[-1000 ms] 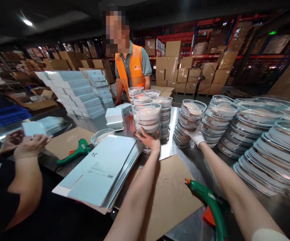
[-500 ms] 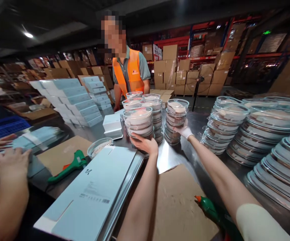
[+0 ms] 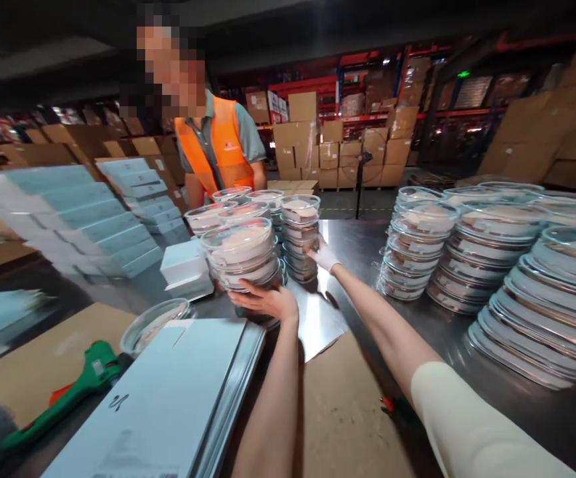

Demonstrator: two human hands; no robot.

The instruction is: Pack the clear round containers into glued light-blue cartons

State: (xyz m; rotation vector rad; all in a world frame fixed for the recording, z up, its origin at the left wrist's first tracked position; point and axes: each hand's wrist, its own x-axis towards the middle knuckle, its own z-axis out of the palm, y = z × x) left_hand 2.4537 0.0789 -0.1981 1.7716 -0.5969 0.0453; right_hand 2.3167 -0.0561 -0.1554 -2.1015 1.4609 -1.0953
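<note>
Half-open, the left hand (image 3: 271,303) cupped the near bowl stack (image 3: 242,251), the right hand (image 3: 324,255) the far bowl stack (image 3: 300,232). Both long axes stood vertical.

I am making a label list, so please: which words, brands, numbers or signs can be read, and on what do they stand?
None can be read.
Top light-blue sheet: black curved mark; lower print blurred.
Orange vest: small print, unreadable.
Green glue gun: label blurred.
Green lit sign: too small.
Front container stack: nothing legible.
</note>
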